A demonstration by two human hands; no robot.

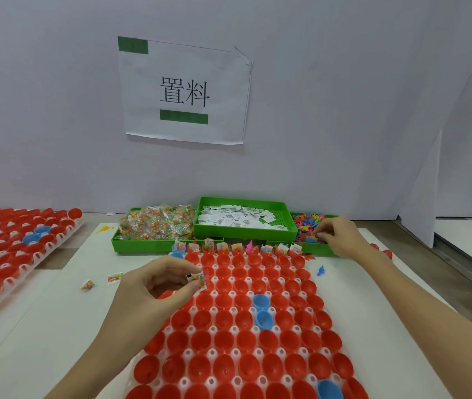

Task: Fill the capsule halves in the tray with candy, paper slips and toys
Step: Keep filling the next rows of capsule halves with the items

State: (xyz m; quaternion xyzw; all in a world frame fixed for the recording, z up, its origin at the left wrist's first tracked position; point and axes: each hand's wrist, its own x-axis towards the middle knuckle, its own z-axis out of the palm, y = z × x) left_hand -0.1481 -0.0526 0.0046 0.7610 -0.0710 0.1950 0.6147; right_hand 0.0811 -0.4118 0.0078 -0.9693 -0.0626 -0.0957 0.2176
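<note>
A white tray (pixel 213 329) of red capsule halves, with a few blue ones (pixel 261 302), lies in front of me. Its far row (pixel 237 249) holds candy packets, slips and a pink toy. My left hand (pixel 154 286) pinches a candy packet with a paper slip (pixel 198 279) above the tray's upper left part. My right hand (pixel 336 236) reaches into the green bin of small colourful toys (pixel 305 223), its fingertips curled among the toys. The candy bin (pixel 157 223) and the slip bin (pixel 240 218) stand behind the tray.
A second tray of red halves (pixel 13 249) lies at the left. Two loose candy packets (pixel 101 282) lie on the white sheet, a blue toy (pixel 321 270) right of the tray, a yellow toy (pixel 103 228) near the candy bin. A labelled paper (pixel 184 90) hangs on the wall.
</note>
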